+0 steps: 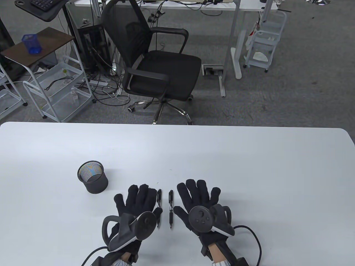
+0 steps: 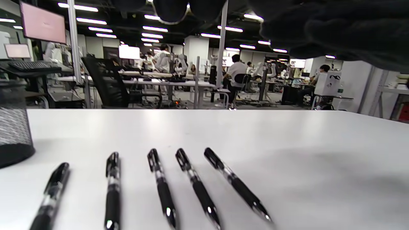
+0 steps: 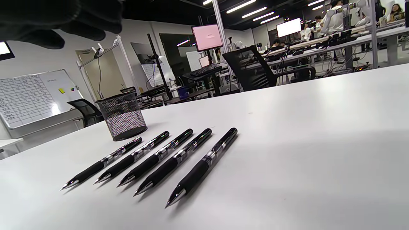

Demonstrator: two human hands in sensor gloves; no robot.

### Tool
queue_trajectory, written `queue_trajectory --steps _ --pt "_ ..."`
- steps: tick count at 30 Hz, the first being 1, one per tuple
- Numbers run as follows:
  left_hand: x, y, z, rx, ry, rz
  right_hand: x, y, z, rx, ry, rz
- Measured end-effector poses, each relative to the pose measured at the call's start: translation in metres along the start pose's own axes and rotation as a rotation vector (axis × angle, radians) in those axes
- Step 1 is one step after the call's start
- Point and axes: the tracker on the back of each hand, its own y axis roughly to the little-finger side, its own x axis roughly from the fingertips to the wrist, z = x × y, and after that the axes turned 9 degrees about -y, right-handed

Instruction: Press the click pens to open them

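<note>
Both gloved hands are lying flat over the white worktop [image 1: 249,166], fingers spread and holding nothing. The left hand [image 1: 137,206] is hovering or resting over the row of pens, its grip released; whether it is touching them cannot be told. The right hand [image 1: 198,203] is lying just right of the row, its grip likewise released, palm down.

Five click pens [image 3: 153,161] are lying side by side near the worktop's near edge, between and under the hands, their metal tips pointing toward the near side and their clicker ends pointing far. In the table view only two are showing between the hands; the left hand is covering the others. The rightmost pen [image 3: 204,164] is sitting nearest the right hand.

A mesh pen cup [image 1: 92,176] is standing upright to the far left of the pens, apart from them.

The pens are slim black barrels with clear middle sections and rubbery dark grips; the cup is round black wire mesh. The worktop is smooth and matte.
</note>
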Motion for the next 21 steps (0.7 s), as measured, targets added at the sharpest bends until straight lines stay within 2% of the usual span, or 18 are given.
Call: queue_trajectory --steps 5,21 --pt "-0.0059 0.0000 0.0096 0.024 0.088 0.030 -0.0019 0.0007 -0.0030 -0.001 -0.028 0.021" --pt "-0.0049 0.0025 0.0111 0.018 0.102 0.014 -0.0041 -0.0014 -0.0075 0.029 -0.045 0.022"
